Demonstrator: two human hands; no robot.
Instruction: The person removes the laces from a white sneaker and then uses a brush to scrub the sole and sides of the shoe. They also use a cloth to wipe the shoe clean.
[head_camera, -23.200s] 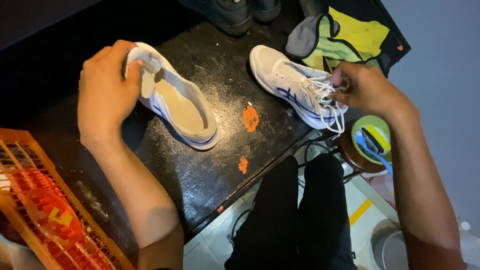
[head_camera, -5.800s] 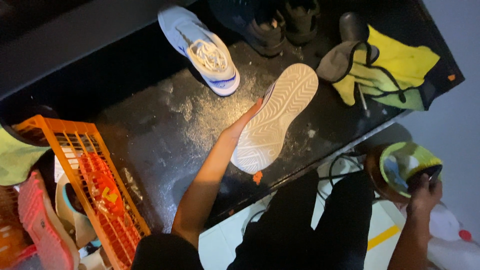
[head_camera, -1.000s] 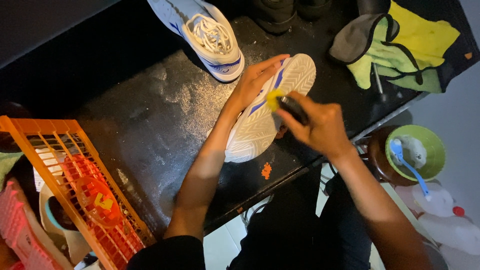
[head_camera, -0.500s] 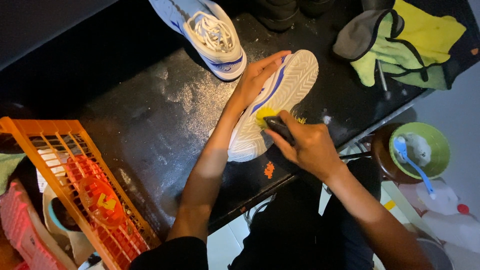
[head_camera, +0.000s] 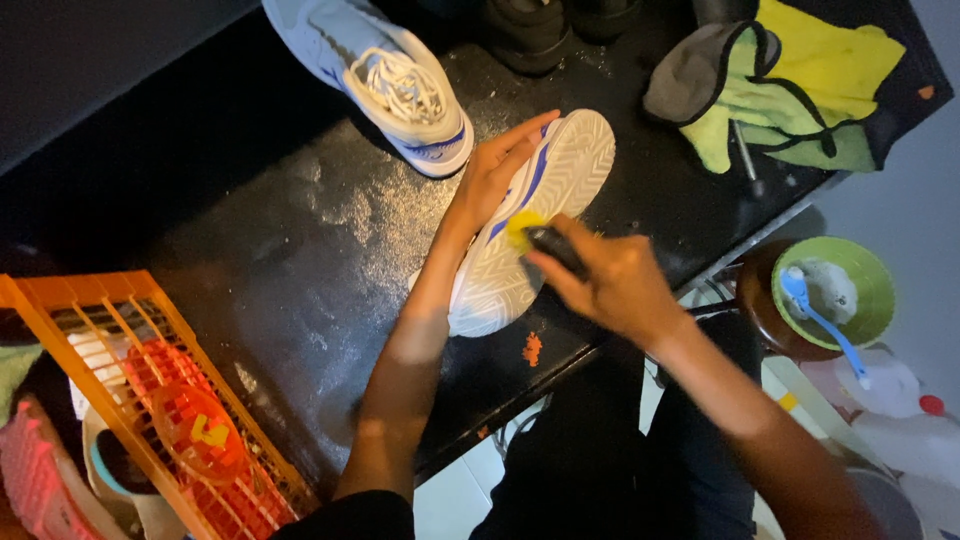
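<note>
Left hand flat on ridged white sole; right hand clenches yellow-tipped brush

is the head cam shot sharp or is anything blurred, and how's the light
Head view: the right hand and the dark brush with a yellow head it grips are smeared by motion blur; the left hand and the white shoe sole read sharper. The light is dim and warm, the far side of the black tabletop falls into deep shadow, and its wet speckled patch catches soft glare.
</note>
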